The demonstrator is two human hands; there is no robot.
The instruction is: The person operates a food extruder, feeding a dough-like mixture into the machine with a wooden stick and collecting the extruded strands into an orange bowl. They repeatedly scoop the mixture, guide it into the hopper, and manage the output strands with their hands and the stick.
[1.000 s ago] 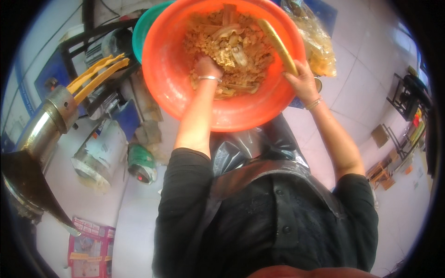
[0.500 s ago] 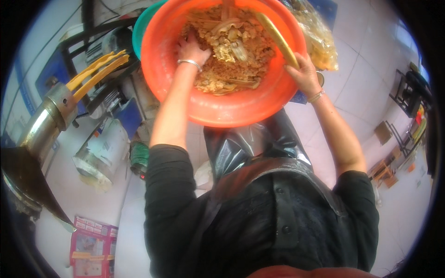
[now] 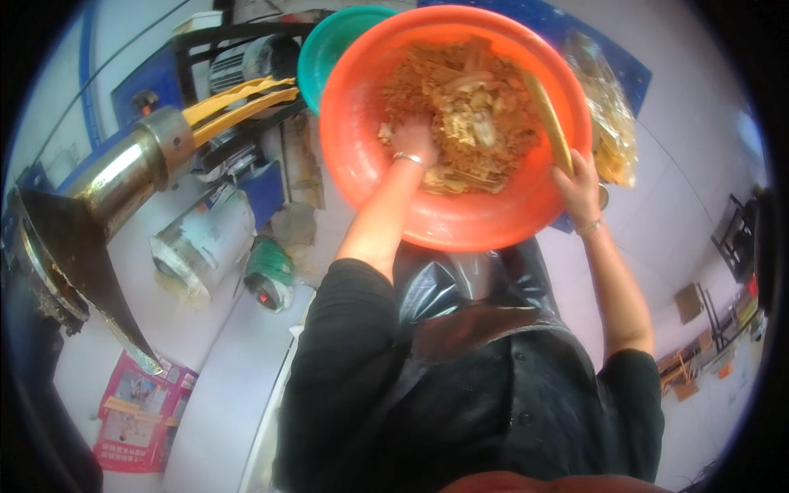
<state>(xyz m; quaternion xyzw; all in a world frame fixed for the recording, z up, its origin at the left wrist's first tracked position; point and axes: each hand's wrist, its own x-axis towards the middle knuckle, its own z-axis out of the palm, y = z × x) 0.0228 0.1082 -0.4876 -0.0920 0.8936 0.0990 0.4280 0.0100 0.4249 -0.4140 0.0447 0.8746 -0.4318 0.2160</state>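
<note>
A large orange basin (image 3: 460, 236) holds a crumbly brown mixture (image 3: 489, 160) with paler flat strips and broken pieces in its middle. My left hand (image 3: 417, 140), with a bangle at the wrist, reaches into the left part of this mixture; its fingers are blurred and partly buried. At the basin's right side, my right hand (image 3: 580, 191) is closed around the lower end of a yellowish stick (image 3: 547, 119). The stick slants up and left over the mixture, and its far end lies against the crumbs. The hand is close to the basin's rim.
Left stands a machine with a metal tube (image 3: 123, 181), yellow strips (image 3: 242, 103) sticking out of it, and a dark metal hopper (image 3: 70, 234). A teal basin (image 3: 316, 62) sits behind the orange one. A clear bag (image 3: 606, 111) of yellowish pieces lies right. A pink carton (image 3: 140, 411) lies lower left.
The whole view has shifted, so everything appears farther right and lower. Within the basin, my left hand has moved slightly nearer to me. My right hand keeps its grip on the stick.
</note>
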